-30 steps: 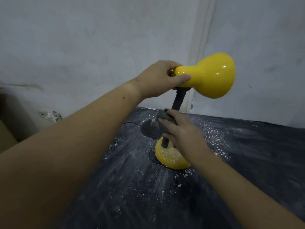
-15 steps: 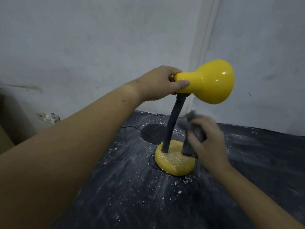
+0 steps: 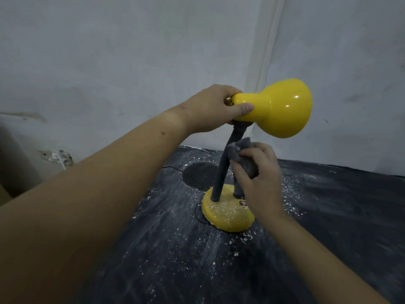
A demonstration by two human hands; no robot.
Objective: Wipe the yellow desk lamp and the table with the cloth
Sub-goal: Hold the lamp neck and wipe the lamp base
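Head view: gripping the yellow desk lamp (image 3: 258, 119) by the narrow end of its shade (image 3: 285, 108) with the left hand (image 3: 210, 108), shade axis level, mouth facing right. Clutching the grey cloth (image 3: 240, 155) against the leaning neck (image 3: 221, 176) with the right hand (image 3: 260, 185); base (image 3: 225, 216) at the table (image 3: 339, 205)'s far middle.

White crumbs (image 3: 246, 237) lie all over the dark table (image 3: 350, 216). Behind its far edge stand grey walls (image 3: 109, 51). A pale strip (image 3: 266, 51) runs down their corner. A small white thing (image 3: 55, 157) sits low on the left wall.
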